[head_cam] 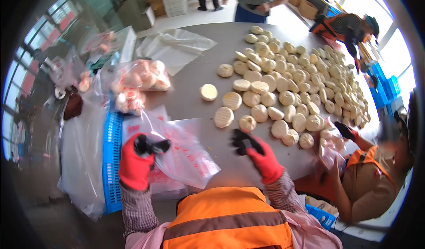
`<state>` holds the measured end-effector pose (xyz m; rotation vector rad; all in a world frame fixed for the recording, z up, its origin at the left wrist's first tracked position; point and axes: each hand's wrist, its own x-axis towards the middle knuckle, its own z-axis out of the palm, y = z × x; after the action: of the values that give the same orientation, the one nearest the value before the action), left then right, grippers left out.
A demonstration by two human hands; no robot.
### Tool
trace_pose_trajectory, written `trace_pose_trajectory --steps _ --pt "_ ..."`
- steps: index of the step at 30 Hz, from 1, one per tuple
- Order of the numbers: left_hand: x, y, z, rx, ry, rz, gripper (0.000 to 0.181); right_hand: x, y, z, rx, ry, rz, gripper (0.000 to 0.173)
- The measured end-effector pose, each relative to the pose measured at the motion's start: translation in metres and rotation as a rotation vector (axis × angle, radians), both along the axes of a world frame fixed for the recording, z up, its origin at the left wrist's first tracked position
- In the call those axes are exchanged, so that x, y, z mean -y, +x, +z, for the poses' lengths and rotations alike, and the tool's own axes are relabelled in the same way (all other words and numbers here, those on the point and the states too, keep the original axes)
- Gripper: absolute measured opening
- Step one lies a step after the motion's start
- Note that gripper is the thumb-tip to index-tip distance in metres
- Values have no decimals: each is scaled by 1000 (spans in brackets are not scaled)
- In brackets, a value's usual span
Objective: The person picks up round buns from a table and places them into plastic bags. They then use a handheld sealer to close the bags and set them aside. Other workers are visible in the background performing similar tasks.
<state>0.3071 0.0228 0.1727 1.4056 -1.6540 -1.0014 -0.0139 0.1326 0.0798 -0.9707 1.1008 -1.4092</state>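
My left hand (137, 159), in a red glove with black fingers, grips a clear plastic bag (187, 149) with red print by its upper end. The bag hangs slantwise over the table, and it looks flat. Just short of a round, pleated bun (247, 123) is my right hand (254, 151), gloved the same way. Its blurred fingers are apart, and I see nothing between them. Pale round buns (292, 79) lie in a wide heap beyond it. One bun (209, 92) lies flat, apart from the heap.
Filled bags of buns (142, 76) stand at the left, beside a blue plastic basket (113, 159) draped with clear plastic. A white cloth (176, 44) lies on the grey table (189, 79). At the right, a co-worker (368, 179) holds a bag of buns (332, 142). More people stand beyond.
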Motion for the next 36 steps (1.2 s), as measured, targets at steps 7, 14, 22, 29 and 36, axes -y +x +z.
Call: trace_pose_trajectory --steps 7,14,22,29,36 --pt "-35 -36 -12 417 -51 -323 47 32 38 15 -643 -379 -156 28" --pt "-1 -28 -29 741 -375 -120 42 40 9 1 -788 -271 514 40" --pt "-11 -24 -36 580 -138 115 35 168 -27 -77 -1784 -163 409 67" --pt "5 -39 -52 470 100 84 26 193 -46 -91 -1711 -309 611 60" --pt "9 -76 -59 52 335 -5 35 84 -21 -34 613 -33 -49 72"
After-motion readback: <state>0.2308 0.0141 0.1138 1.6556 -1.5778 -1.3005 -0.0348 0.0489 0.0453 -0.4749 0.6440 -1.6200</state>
